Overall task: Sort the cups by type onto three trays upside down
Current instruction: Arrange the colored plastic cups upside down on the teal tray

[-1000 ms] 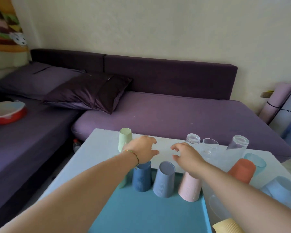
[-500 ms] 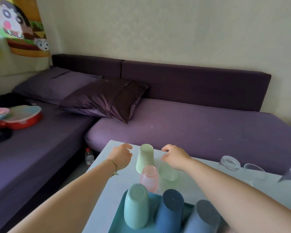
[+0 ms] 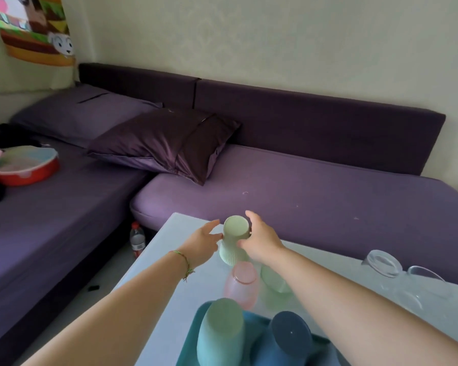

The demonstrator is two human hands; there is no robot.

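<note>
The pale green cup (image 3: 234,235) stood upside down, base up, its long axis upright, near the desk's (image 3: 181,228) far left corner. It was ribbed, matte and tapering. My right hand's (image 3: 261,243) fingers curled round it. My left hand's (image 3: 200,245) fingers were straight, touching its side. A frosted pink cup (image 3: 239,283) stood just nearer.

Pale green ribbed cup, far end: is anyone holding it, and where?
The right hand grips the upturned pale green ribbed plastic cup by its upper side wall; left hand touches the opposite side.

Upturned cup (image 3: 234,240) on table (image 3: 175,260) between left hand (image 3: 201,244) and right hand (image 3: 261,241), tray (image 3: 255,323) nearer
</note>
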